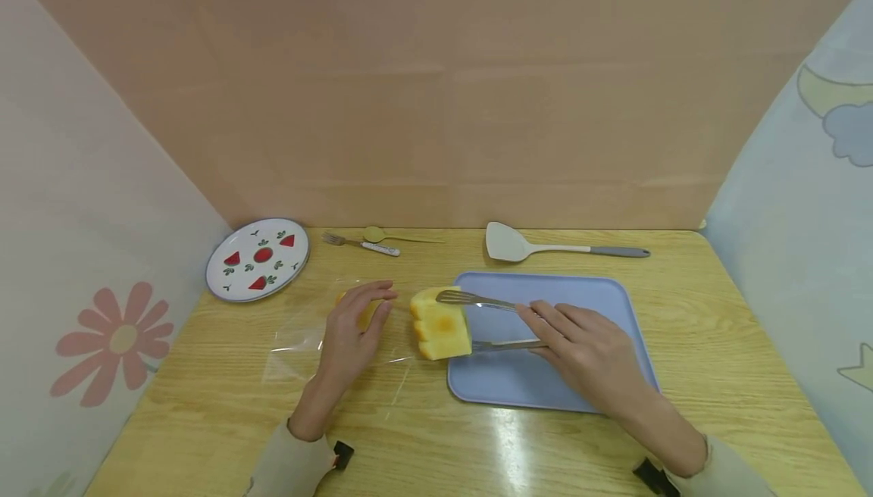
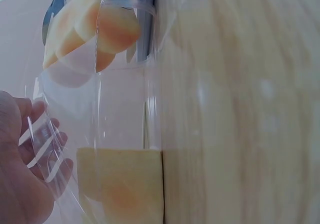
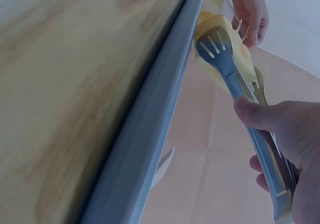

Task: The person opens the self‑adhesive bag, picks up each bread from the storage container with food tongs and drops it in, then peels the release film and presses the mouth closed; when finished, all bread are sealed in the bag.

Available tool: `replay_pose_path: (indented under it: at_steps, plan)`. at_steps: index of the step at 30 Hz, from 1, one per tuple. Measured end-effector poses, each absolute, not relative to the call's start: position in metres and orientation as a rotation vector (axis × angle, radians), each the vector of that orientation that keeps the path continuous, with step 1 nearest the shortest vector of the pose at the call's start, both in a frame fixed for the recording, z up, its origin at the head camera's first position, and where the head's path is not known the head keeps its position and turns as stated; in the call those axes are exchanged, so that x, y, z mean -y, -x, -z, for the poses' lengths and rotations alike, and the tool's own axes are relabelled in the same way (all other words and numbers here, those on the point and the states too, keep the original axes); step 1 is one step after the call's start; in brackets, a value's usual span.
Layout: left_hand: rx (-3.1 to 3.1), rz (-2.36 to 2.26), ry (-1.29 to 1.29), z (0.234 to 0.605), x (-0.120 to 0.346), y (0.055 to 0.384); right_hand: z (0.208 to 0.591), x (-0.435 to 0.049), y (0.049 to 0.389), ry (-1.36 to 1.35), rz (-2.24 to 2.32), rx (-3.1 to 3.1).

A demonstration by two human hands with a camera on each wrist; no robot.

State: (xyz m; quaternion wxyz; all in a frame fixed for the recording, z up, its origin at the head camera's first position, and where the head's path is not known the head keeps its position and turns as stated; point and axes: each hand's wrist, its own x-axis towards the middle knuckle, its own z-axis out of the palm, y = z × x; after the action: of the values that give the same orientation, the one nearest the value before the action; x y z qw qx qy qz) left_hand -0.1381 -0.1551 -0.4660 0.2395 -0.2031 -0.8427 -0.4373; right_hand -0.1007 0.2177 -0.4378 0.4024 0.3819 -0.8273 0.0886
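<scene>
My left hand [image 1: 350, 336] holds the mouth of a clear plastic bag [image 1: 289, 353] wide, its fingers showing through the film in the left wrist view. Inside that bag lies a piece of yellow bread [image 2: 120, 186], mostly covered by the hand in the head view. With my right hand [image 1: 593, 353] I grip metal food tongs [image 3: 235, 79] with slotted ends. The tongs pinch a second piece of bread [image 1: 443, 326], golden with a ridged side. In the left wrist view this bread is at the bag's mouth, partly seen through the film.
Under the tongs lies a blue tray [image 1: 539, 379]. A white spatula [image 1: 508, 242] with a grey handle sits behind it. A fork [image 1: 361, 245] and a yellow spoon [image 1: 375, 235] lie near the back wall, right of a plate [image 1: 239, 235] with red fruit prints.
</scene>
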Motion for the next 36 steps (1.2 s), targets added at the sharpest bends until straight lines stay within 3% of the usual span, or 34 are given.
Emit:
replay_pose_path:
  at_steps: [18,36]
  plan:
    - [2.304,1.196,0.566,0.466,0.155,0.137,0.439,-0.207,0.113,-0.991,-0.203,2.206]
    - [2.263,1.189,0.588,0.471,0.154,0.140,0.434,-0.193,0.100,-0.942,-0.276,2.428]
